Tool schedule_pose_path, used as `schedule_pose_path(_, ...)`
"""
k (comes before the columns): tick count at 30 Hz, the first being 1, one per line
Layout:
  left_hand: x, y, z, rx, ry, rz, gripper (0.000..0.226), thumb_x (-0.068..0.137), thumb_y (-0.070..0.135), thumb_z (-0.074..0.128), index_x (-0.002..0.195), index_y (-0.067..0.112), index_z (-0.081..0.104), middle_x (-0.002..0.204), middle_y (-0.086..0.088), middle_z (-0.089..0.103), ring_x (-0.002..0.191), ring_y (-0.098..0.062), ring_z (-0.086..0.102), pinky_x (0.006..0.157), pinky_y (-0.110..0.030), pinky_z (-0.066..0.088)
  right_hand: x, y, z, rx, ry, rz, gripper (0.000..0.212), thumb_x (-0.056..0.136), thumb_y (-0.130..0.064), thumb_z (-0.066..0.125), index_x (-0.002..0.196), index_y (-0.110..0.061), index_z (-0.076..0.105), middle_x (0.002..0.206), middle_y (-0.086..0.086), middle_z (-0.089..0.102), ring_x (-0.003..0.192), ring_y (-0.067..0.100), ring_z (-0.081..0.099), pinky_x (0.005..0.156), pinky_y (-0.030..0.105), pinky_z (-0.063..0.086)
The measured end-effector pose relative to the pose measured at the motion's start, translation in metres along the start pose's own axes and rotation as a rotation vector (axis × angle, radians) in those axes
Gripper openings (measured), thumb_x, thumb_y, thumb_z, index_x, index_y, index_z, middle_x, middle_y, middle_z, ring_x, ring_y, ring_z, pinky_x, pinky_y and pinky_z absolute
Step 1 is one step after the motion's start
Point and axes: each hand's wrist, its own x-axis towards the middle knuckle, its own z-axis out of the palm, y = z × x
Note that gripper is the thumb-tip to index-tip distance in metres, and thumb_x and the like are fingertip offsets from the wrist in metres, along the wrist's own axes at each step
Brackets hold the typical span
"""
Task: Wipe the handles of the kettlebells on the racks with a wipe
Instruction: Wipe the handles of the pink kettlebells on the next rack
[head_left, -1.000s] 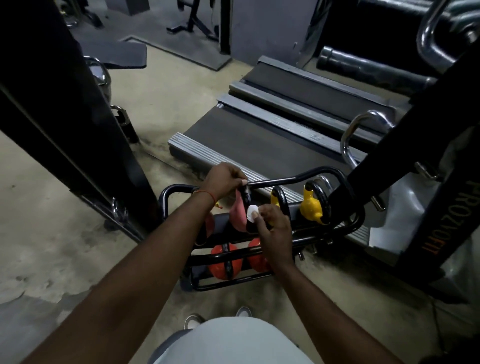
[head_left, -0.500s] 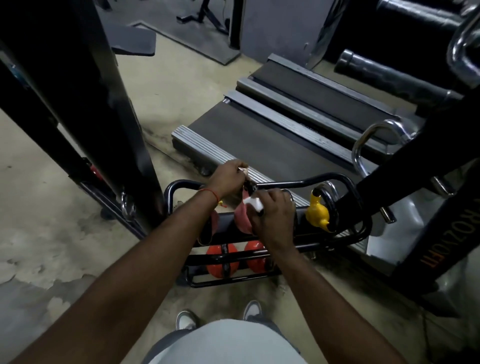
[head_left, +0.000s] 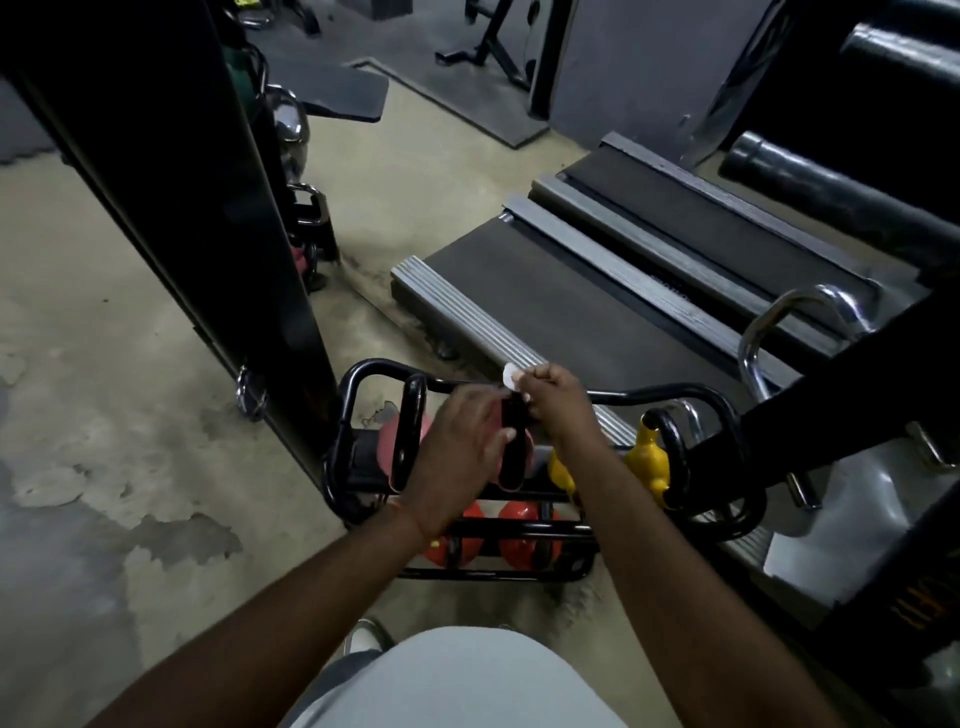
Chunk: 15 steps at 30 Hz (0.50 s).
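Note:
A low black tubular rack (head_left: 363, 375) stands on the floor in front of me. Its top tier holds a pink kettlebell with a black handle (head_left: 411, 415) at the left, a second pink kettlebell (head_left: 511, 460) in the middle and yellow kettlebells (head_left: 647, 457) to the right. Red kettlebells (head_left: 524, 535) sit on the lower tier. My left hand (head_left: 457, 447) holds the left side of the middle kettlebell's black handle. My right hand (head_left: 558, 402) pinches a small white wipe (head_left: 510, 375) at the top of that same handle.
A tall black machine post (head_left: 208, 234) rises close on the left. Treadmill decks (head_left: 597, 291) lie just behind the rack. A chrome handle (head_left: 779, 322) and a black frame crowd the right. More kettlebells (head_left: 306, 260) stand by the post. The floor is worn concrete.
My left hand slid from the top of the middle handle down its left side. My right hand carried the wipe up from the handle's side to its top.

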Motion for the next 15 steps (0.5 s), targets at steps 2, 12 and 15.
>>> schedule_pose_path(2, -0.013, -0.006, 0.004, 0.124, -0.018, 0.101, 0.042, 0.088, 0.025, 0.067, 0.129, 0.02, 0.058, 0.132, -0.001, 0.052, 0.12, -0.014, 0.05, 0.104, -0.034, 0.045, 0.019, -0.009, 0.002, -0.139, -0.018, -0.026, 0.025, 0.073, -0.031, 0.079, 0.058, -0.017, 0.064, 0.064, 0.007, 0.062, 0.063, 0.021, 0.057, 0.062, 0.039, 0.049)
schedule_pose_path(12, -0.025, -0.028, 0.021, 0.305, -0.028, 0.257, 0.052, 0.082, 0.039, 0.066, 0.129, 0.016, 0.059, 0.129, -0.005, 0.057, 0.117, -0.025, 0.054, 0.098, -0.039, 0.045, 0.029, -0.03, 0.0, -1.022, -0.249, -0.553, 0.021, 0.078, -0.035, 0.064, 0.09, -0.024, 0.078, 0.094, 0.009, 0.071, 0.091, 0.026, 0.066, 0.077, 0.036, 0.053)
schedule_pose_path(15, -0.027, -0.029, 0.025, 0.322, -0.024, 0.279, 0.053, 0.084, 0.039, 0.065, 0.132, 0.016, 0.058, 0.132, -0.004, 0.057, 0.119, -0.025, 0.054, 0.097, -0.039, 0.045, 0.047, -0.054, 0.019, -1.385, -0.418, -0.385, 0.021, 0.084, -0.032, 0.061, 0.093, -0.02, 0.076, 0.105, 0.009, 0.07, 0.1, 0.031, 0.064, 0.082, 0.036, 0.053)
